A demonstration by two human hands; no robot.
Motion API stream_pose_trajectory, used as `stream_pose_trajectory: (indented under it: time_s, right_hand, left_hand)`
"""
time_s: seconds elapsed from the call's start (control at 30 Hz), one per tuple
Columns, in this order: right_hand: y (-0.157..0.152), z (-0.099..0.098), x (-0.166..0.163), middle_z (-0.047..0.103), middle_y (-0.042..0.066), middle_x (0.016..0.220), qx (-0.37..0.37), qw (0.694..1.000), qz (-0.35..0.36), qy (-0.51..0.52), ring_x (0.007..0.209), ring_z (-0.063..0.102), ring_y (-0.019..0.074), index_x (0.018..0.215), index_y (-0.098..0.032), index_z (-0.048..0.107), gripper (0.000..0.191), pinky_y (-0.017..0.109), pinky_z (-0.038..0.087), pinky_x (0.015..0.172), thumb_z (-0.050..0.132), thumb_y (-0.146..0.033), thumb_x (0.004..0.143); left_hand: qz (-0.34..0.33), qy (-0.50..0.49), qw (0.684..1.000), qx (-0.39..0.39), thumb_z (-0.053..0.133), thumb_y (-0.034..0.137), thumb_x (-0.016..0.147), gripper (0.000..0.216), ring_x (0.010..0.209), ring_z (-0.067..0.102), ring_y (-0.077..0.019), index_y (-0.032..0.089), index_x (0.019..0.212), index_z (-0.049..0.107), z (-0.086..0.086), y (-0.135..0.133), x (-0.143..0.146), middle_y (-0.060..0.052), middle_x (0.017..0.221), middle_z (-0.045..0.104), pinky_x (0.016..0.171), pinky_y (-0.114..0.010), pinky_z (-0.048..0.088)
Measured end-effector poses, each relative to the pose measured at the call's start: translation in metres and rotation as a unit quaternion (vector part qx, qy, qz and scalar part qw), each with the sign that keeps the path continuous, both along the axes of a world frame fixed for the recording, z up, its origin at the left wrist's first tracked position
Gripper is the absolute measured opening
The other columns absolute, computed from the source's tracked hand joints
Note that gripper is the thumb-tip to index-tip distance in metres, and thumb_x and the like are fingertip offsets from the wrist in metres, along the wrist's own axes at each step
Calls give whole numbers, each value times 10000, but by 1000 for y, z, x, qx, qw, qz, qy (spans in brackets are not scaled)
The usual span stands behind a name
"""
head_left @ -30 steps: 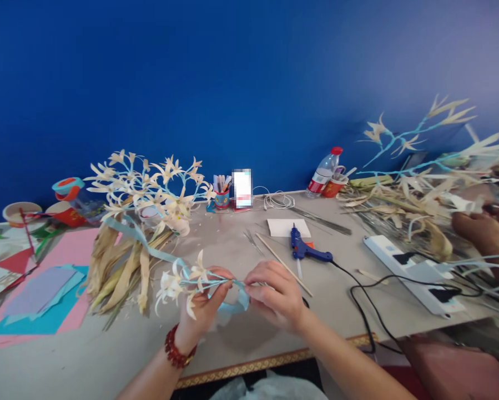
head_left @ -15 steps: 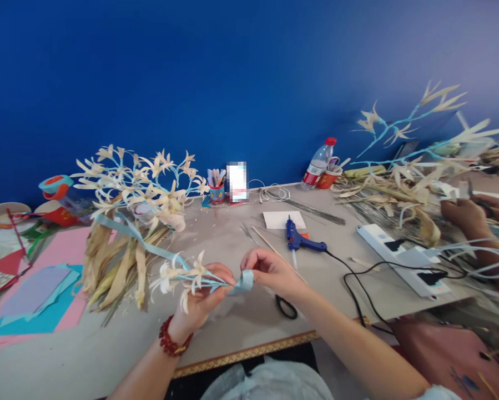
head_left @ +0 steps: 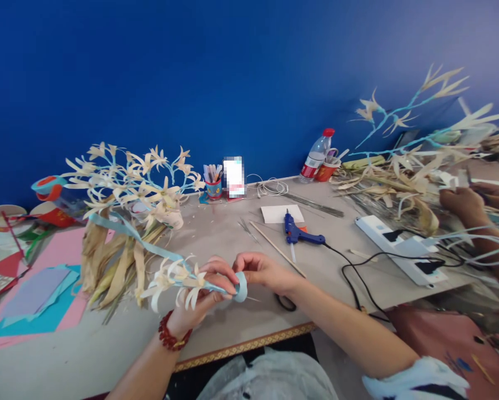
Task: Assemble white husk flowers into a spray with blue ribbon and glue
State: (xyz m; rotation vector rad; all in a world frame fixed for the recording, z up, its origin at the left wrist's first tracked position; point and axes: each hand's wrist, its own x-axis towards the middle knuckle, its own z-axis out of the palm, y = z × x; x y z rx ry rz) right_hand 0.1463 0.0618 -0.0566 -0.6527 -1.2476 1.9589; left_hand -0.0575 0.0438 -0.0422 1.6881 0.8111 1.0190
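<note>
My left hand (head_left: 210, 286) pinches the light blue stems of a small spray of cream husk flowers (head_left: 176, 280), whose petals hang out to the left above the table. At the stem end, my right hand (head_left: 263, 272) is closed on a roll of light blue tape (head_left: 241, 287), with thumb and fingers against its upper side. The two hands almost meet there. A light blue strip (head_left: 136, 236) runs from the flower arrangement down to behind the spray. Below my right hand, a black scissor handle (head_left: 285, 303) shows in part.
A blue glue gun (head_left: 299, 230) lies by a white card, its cord leading to a power strip (head_left: 399, 250). Husk flowers on blue stems (head_left: 149, 172) stand left, near coloured paper (head_left: 36, 300). At right, a co-worker's hands (head_left: 465, 205) are busy beside dried husks. A bottle (head_left: 317, 155) leans behind.
The tape at the stem end has turned into a rounder loop. My right hand has shifted slightly left, nearer my left hand. The view has tilted a little.
</note>
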Motion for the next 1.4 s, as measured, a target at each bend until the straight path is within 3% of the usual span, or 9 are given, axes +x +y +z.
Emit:
stream_pose_trajectory:
  time_s: [0.57, 0.73, 0.87, 0.97, 1.03, 1.13, 1.27, 1.33, 1.4]
  right_hand:
    - [0, -12, -5, 625, -33, 679, -59, 997, 33, 43, 569, 572, 68, 750, -141, 579, 352, 169, 447, 570, 824, -382, 677]
    - [0, -13, -8, 622, -31, 682, -52, 998, 26, 36, 571, 555, 75, 751, -151, 564, 379, 178, 436, 566, 821, -416, 666]
    - [-2, -11, -10, 568, -40, 657, -3, 1000, 6, 8, 569, 513, 80, 751, -158, 544, 398, 191, 422, 564, 766, -486, 709]
    - [-6, -8, -8, 551, -21, 699, 113, 991, -34, -62, 613, 502, 98, 800, -166, 550, 342, 213, 437, 592, 645, -493, 826]
    - [-9, -6, -5, 581, 14, 810, 237, 955, -94, -149, 655, 515, 111, 897, -175, 568, 253, 236, 460, 634, 592, -427, 880]
    - [-13, -4, 2, 596, 90, 1046, 434, 849, -181, -243, 752, 570, 138, 1075, -195, 551, 213, 285, 494, 726, 560, -316, 900]
    - [-13, 0, 9, 597, 107, 1111, 624, 713, -205, -246, 952, 592, 176, 1092, -224, 562, 181, 312, 484, 831, 487, -217, 928]
    - [-13, 2, 11, 597, 99, 1109, 661, 684, -200, -234, 885, 597, 157, 1083, -235, 572, 182, 306, 482, 813, 462, -214, 940]
    - [-13, 6, 12, 602, 98, 1089, 664, 688, -195, -218, 836, 595, 146, 1065, -230, 580, 175, 299, 484, 792, 452, -230, 946]
  left_hand:
    - [-18, -15, 1000, 4, 625, 495, 781, 270, 766, 581, -279, 289, 658, 748, 0, -1, 2, -114, 752, 688, 756, -464, 492]
    - [-32, -55, 998, 17, 617, 407, 830, 217, 782, 569, -251, 269, 723, 745, -3, 1, 5, -86, 747, 662, 769, -427, 477]
    - [-43, -115, 991, 58, 629, 332, 839, 164, 784, 562, -234, 220, 772, 728, -8, 4, 9, -69, 759, 657, 739, -398, 465]
    - [-34, -127, 990, 51, 618, 289, 851, 145, 787, 557, -227, 206, 790, 720, -9, 5, 11, -61, 754, 649, 739, -390, 461]
    - [-21, -124, 991, 36, 615, 265, 854, 135, 793, 562, -226, 208, 786, 716, -9, 4, 11, -55, 755, 647, 766, -398, 459]
    - [-8, -122, 992, 33, 627, 255, 846, 121, 777, 566, -218, 213, 776, 716, -9, 4, 12, -43, 734, 651, 844, -429, 441]
    - [-3, -133, 991, 10, 620, 247, 849, 112, 818, 561, -213, 210, 800, 714, -11, 6, 12, -36, 755, 638, 935, -455, 404]
    - [-4, -141, 990, -9, 626, 233, 843, 96, 841, 559, -214, 203, 806, 710, -12, 6, 12, -37, 770, 628, 946, -451, 401]
    - [-5, -145, 989, -26, 627, 218, 839, 96, 842, 557, -209, 195, 794, 709, -12, 6, 11, -39, 778, 622, 952, -443, 400]
